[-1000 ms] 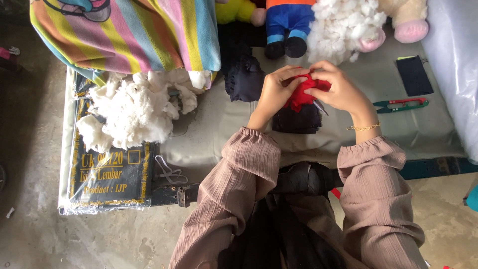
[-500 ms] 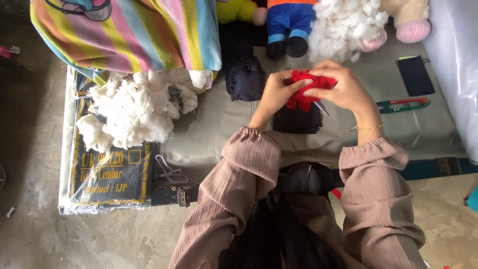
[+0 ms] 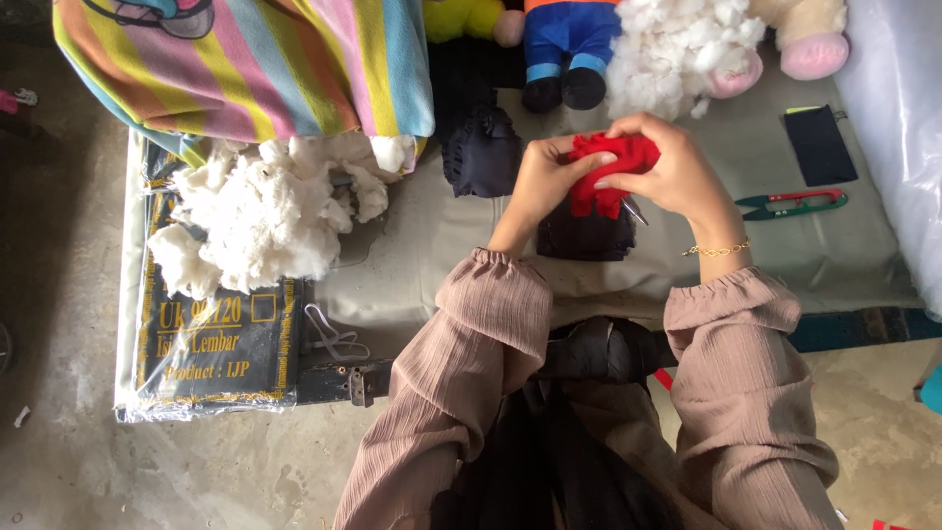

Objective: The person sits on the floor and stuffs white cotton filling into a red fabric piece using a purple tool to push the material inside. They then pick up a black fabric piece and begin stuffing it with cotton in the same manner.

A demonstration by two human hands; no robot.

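Both my hands hold a small red fabric piece (image 3: 616, 162) above the grey cloth-covered surface (image 3: 461, 245). My left hand (image 3: 546, 182) grips its left side with the fingers curled over it. My right hand (image 3: 672, 172) pinches its top right, and a thin metal needle tip (image 3: 635, 210) sticks out below that hand. A dark fabric piece (image 3: 585, 236) lies directly under the red one. Another dark ruffled piece (image 3: 481, 152) lies just to the left.
A heap of white stuffing (image 3: 260, 211) sits at the left on a black plastic-wrapped pack (image 3: 211, 344). A striped cloth bag (image 3: 255, 64), plush toys (image 3: 564, 44) and more stuffing (image 3: 677, 44) line the far edge. Green-and-red snips (image 3: 795, 203) and a dark pouch (image 3: 819, 145) lie at right.
My hands have shifted slightly up and to the right with the red piece, and my fingers have turned it a little between them.
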